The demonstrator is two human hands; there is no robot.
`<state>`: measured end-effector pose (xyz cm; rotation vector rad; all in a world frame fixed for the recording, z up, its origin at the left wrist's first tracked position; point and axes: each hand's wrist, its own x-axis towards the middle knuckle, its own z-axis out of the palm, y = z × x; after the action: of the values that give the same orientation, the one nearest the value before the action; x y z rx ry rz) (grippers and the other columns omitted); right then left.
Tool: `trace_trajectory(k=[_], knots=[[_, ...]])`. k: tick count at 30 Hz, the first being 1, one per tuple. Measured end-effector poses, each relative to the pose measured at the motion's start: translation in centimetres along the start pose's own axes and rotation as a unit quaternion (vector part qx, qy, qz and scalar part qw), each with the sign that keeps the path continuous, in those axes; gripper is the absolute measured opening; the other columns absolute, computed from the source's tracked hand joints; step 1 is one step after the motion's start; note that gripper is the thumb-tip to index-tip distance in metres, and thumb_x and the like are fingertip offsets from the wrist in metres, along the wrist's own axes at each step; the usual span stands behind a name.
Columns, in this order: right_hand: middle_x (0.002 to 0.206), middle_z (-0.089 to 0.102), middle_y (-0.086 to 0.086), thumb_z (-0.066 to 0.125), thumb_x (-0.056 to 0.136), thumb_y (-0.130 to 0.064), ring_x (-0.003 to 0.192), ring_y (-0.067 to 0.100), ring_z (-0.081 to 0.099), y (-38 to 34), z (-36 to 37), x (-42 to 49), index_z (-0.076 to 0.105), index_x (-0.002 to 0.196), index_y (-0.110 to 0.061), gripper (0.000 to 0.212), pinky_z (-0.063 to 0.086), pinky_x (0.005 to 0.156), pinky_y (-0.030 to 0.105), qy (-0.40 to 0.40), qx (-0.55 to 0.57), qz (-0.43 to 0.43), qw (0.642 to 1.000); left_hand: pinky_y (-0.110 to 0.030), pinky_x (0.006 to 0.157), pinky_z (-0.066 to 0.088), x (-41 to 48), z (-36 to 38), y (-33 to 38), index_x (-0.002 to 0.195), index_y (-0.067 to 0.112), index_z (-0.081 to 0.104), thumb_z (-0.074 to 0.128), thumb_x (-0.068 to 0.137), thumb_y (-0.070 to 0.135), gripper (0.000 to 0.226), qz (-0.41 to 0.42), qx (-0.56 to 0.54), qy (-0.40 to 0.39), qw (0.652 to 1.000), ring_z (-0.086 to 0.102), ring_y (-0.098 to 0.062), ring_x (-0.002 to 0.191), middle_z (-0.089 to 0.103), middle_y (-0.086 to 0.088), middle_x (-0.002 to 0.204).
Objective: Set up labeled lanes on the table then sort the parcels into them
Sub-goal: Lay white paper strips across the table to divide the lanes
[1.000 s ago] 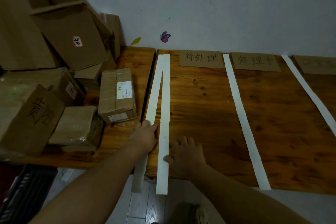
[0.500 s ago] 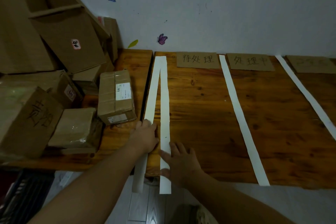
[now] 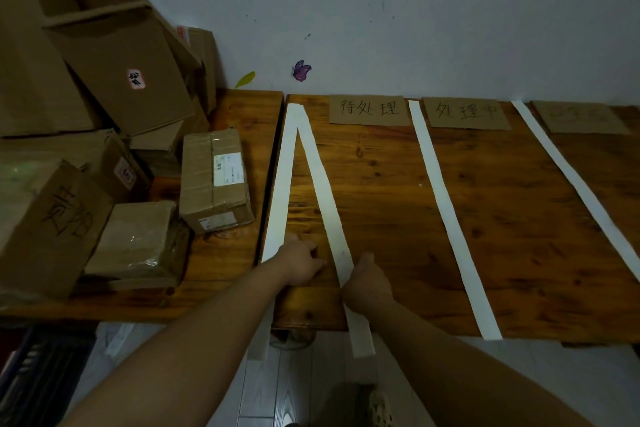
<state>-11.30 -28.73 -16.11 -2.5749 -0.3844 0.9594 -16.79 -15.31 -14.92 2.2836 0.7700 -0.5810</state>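
Right hand [image 3: 367, 282] swung one strip [image 3: 325, 191] rightward — four strips, three labels.

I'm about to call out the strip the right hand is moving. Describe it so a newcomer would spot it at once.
Start at the cardboard sign leftmost along the wall. Just left of it two white paper strips meet in a narrow V. The slanted strip is the right arm of that V, running under the right hand and overhanging the table edge, unlike the lone dividers farther right.
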Motion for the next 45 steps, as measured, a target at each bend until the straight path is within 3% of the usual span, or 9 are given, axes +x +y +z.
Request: trace_trajectory(k=[5,11,19,21,23,25,32,40,45], knots=[[0.127,0.057,0.010,0.049,0.098,-0.021,0.116,0.026,0.055,0.8,-1.3,-0.7,0.055,0.124,-0.007,0.029,0.047,0.099,0.035,-0.021,-0.011,-0.039,0.999,-0.034,0.094,0.045,-0.6,-0.4,1.4,0.121,0.011,0.057,0.052,0.094,0.036,0.037,-0.034,-0.212,0.001,0.977,0.055,-0.026,0.109,0.056,-0.008,0.123],[0.134,0.053,0.010,0.043,0.101,-0.021,0.123,0.027,0.051,0.1,-5.1,-3.6,0.048,0.133,-0.009,0.034,0.046,0.100,0.038,-0.050,0.076,-0.085,0.992,-0.039,0.081,0.050,-1.3,-2.1,6.7,0.113,0.011,0.059,0.054,0.094,0.032,0.029,-0.083,-0.525,-0.034,0.846,0.060,-0.025,0.097,0.065,-0.008,0.106],[0.128,0.057,0.007,0.051,0.098,-0.027,0.112,0.020,0.057,5.7,-12.0,-6.8,0.053,0.128,-0.014,0.033,0.050,0.090,0.031,-0.079,0.053,-0.084,0.992,-0.039,0.079,0.051,-2.9,-5.0,16.1,0.122,0.007,0.050,0.048,0.097,0.007,0.026,-0.009,-0.603,0.026,0.797,0.061,-0.020,0.083,0.063,-0.010,0.095],[0.114,0.059,0.002,0.052,0.097,-0.030,0.096,0.014,0.058,7.3,-14.5,-7.1,0.055,0.118,-0.017,0.025,0.049,0.075,0.023,-0.038,0.096,-0.098,0.990,-0.036,0.071,0.052,-3.3,-5.0,19.4,0.116,0.010,0.050,0.048,0.096,0.005,0.021,0.009,-0.605,0.029,0.796,0.062,-0.020,0.083,0.063,-0.010,0.096],[0.089,0.055,-0.004,0.053,0.097,-0.028,0.076,0.007,0.053,9.0,-17.2,-7.3,0.054,0.092,-0.021,0.008,0.044,0.064,0.017,0.007,0.133,-0.114,0.984,-0.035,0.068,0.053,-3.6,-4.6,23.1,0.118,0.010,0.048,0.048,0.096,0.006,0.022,0.028,-0.600,0.026,0.799,0.064,-0.021,0.086,0.064,-0.011,0.100],[0.079,0.048,-0.007,0.053,0.097,-0.026,0.069,0.005,0.048,11.5,-20.1,-7.2,0.048,0.080,-0.026,0.018,0.042,0.061,0.016,0.021,0.131,-0.122,0.984,-0.038,0.067,0.054,-3.2,-4.2,26.9,0.128,0.009,0.043,0.049,0.095,0.007,0.033,0.047,-0.594,0.038,0.802,0.065,-0.022,0.089,0.065,-0.013,0.106],[0.071,0.046,-0.002,0.056,0.095,-0.024,0.063,0.007,0.046,23.4,-30.0,-6.9,0.048,0.074,-0.022,0.023,0.041,0.060,0.018,0.031,0.101,-0.094,0.990,-0.043,0.083,0.052,-1.8,-1.7,41.0,0.135,0.010,0.038,0.045,0.097,0.002,0.039,0.077,-0.597,0.064,0.796,0.063,-0.026,0.090,0.057,-0.011,0.091],[0.074,0.044,-0.004,0.053,0.097,-0.022,0.064,0.005,0.042,34.2,-38.0,-4.4,0.045,0.074,-0.025,0.024,0.037,0.059,0.014,0.098,0.123,-0.062,0.986,-0.047,0.092,0.051,1.9,3.6,55.2,0.136,0.006,0.041,0.051,0.095,0.007,0.042,0.115,-0.504,0.031,0.855,0.057,-0.030,0.103,0.056,-0.014,0.119],[0.082,0.050,-0.008,0.049,0.098,-0.025,0.069,0.003,0.048,39.3,-41.5,-0.9,0.053,0.092,-0.023,0.007,0.039,0.060,0.014,0.106,0.127,-0.018,0.986,-0.045,0.091,0.051,8.0,5.0,61.9,0.128,0.005,0.050,0.049,0.095,0.006,0.033,0.135,-0.447,0.024,0.884,0.060,-0.029,0.101,0.060,-0.012,0.111]])
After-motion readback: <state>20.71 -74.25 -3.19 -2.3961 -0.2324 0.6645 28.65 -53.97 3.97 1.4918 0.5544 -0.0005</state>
